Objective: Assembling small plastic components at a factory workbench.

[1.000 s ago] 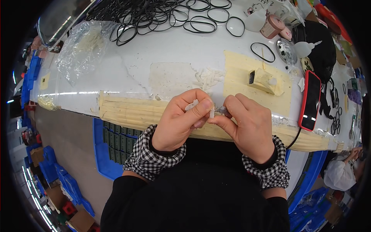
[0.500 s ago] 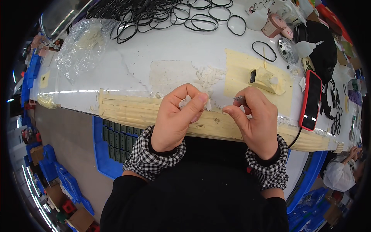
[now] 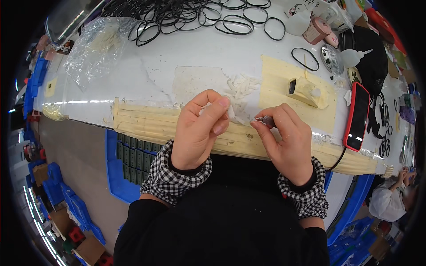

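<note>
My left hand [image 3: 199,128] is closed over the table's front edge, with small white pieces [image 3: 231,113] pinched at the thumb and partly hidden by the fingers. To its right, my right hand [image 3: 288,139] pinches a small dark grey metal piece [image 3: 265,119], like a short blade, between thumb and forefinger. Its tip points toward the left hand, and the hands are apart. Just beyond them lies a loose heap of white slivers [image 3: 242,86]. Beside the heap, a yellow-taped block [image 3: 305,92] with a dark slot sits on a yellow taped sheet [image 3: 273,73].
Black rubber rings [image 3: 235,25] spread along the back, near a clear plastic bag [image 3: 95,55]. A red-cased phone [image 3: 357,115] with a cable lies right. Yellow tape pads the front edge [image 3: 146,128]. Below stands a blue crate [image 3: 116,181] of dark green parts. A person [image 3: 388,199] sits far right.
My right hand has turned and drawn slightly closer, showing more of the metal piece, now pointing left. The left hand has shifted slightly left.
</note>
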{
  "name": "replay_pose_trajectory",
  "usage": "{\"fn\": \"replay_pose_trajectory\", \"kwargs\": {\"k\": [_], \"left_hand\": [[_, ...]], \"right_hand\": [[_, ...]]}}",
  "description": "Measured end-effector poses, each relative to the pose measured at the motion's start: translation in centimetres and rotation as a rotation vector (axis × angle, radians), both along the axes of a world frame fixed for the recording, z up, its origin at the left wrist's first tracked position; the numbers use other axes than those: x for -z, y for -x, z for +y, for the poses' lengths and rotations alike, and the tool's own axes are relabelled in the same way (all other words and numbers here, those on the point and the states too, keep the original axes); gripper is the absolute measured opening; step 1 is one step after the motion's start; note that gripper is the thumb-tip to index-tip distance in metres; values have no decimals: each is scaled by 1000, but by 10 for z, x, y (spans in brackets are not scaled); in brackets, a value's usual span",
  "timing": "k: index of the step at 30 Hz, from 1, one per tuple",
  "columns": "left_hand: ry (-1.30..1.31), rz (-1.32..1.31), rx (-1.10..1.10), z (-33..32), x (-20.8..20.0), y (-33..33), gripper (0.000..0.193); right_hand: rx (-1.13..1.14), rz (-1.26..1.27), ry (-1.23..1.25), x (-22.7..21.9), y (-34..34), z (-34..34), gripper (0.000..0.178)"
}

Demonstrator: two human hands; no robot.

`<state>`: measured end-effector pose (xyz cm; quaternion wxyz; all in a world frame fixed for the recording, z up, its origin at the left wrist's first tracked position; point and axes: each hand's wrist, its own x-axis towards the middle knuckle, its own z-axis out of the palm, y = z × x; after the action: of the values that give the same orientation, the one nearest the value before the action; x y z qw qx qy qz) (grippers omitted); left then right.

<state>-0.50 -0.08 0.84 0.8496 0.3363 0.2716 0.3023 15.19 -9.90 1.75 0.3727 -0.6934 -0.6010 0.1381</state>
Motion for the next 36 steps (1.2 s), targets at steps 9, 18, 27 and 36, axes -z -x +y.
{"fn": "replay_pose_trajectory", "kwargs": {"k": [9,18,27,36], "left_hand": [[236,-270,16,12,4,6,27],[145,-160,211,-8,3,-7,12],[230,-174,280,-3,0,-9,20],[242,-183,382,1,-3,-9,20]], "right_hand": [[-29,-168,32,10,12,8,14],[7,198,-111,-19,11,8,14],[-97,-60,-22,-17,2,7,31],[-107,-101,3,-14,0,6,29]]}}
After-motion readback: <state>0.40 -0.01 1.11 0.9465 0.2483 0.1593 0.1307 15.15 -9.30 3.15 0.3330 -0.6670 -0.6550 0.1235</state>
